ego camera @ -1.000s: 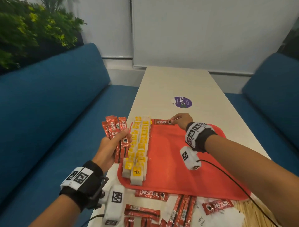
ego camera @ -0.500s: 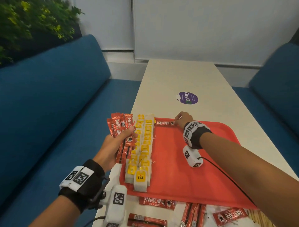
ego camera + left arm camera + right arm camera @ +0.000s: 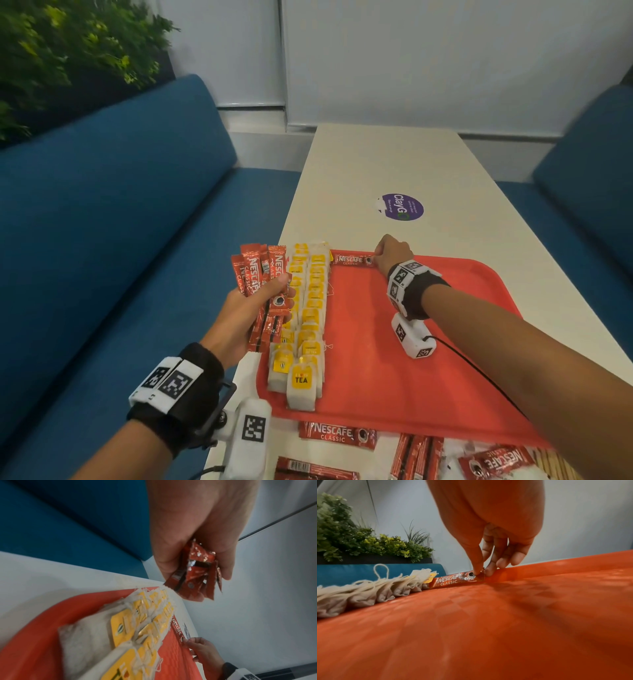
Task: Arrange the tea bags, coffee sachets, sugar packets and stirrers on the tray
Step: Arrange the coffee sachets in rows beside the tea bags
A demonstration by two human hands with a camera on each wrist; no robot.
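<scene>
A red tray [image 3: 394, 363] lies on the white table. Two rows of tea bags [image 3: 308, 322] with yellow tags run along its left side. My left hand [image 3: 246, 308] grips a fanned bunch of red coffee sachets [image 3: 263, 274] over the table's left edge, beside the tea bags; the bunch [image 3: 193, 574] shows between fingers and thumb in the left wrist view. My right hand [image 3: 390, 253] pinches the right end of a single coffee sachet [image 3: 352, 259] lying along the tray's far edge. In the right wrist view its fingertips [image 3: 477, 573] pinch that sachet [image 3: 453, 580] near the tea bags [image 3: 368, 592].
More coffee sachets [image 3: 337, 434] and white sugar packets [image 3: 513, 474] lie on the table in front of the tray's near edge. A purple sticker [image 3: 400, 206] is farther up the table. Blue sofas [image 3: 120, 240] flank both sides; plants [image 3: 68, 51] stand at back left.
The view has tilted and shifted slightly. Both hands keep their holds; the single sachet stays at the tray's far edge under my right fingers.
</scene>
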